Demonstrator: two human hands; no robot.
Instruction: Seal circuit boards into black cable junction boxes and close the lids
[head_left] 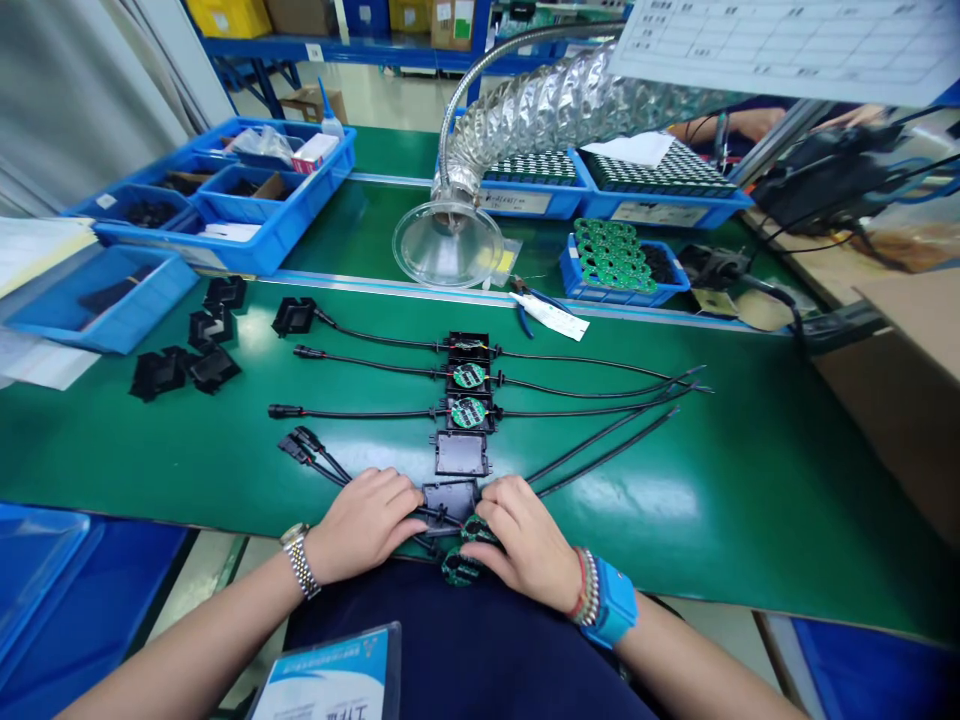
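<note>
Head view: left hand (pixel 373 522), fingers together, on cables (pixel 440 514) at the near case (pixel 450 497); right hand (pixel 531 540), fingers curled on a round board (pixel 477 530), at that case's right edge.

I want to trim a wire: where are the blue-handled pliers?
In the head view, the pliers lie right of centre, partly under a white strip, between the clear hood and the bin of green boards.
</note>
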